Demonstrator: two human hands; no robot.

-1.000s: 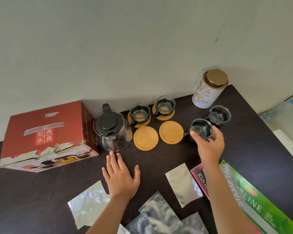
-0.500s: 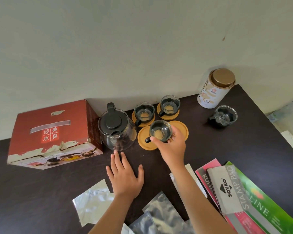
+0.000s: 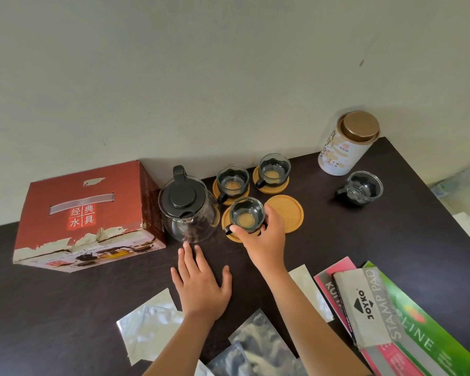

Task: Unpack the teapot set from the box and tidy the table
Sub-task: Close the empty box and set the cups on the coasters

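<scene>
Looking down from the head camera, I see my right hand (image 3: 266,240) curled around a glass cup (image 3: 247,214), thumb at its black handle, the cup sitting on the near-left bamboo coaster (image 3: 229,234); a second ago that same hand was out to the right gripping this cup on the bare counter (image 3: 377,240), and that coaster carried nothing. The bare coaster (image 3: 285,214) just right of it has no cup on it, as before. My left hand (image 3: 201,286) has not moved: it lies flat on the counter, fingers straight and spread, fingertips just short of the glass teapot (image 3: 186,208). Two more cups, the back-left cup (image 3: 232,180) and the back-right cup (image 3: 274,169), sit on their own coasters behind. A fourth cup (image 3: 361,188) stands alone on the counter near the white tea tin (image 3: 345,143). The red box (image 3: 90,215) lies left of the teapot, touching or almost touching it. Nearer to me, clear plastic bags (image 3: 149,329) are scattered on the dark wood, and a stamp pad box (image 3: 364,305) lies across a pink and green stack of booklets (image 3: 432,340) at the right. A plain pale wall (image 3: 201,77) rises behind the counter.
</scene>
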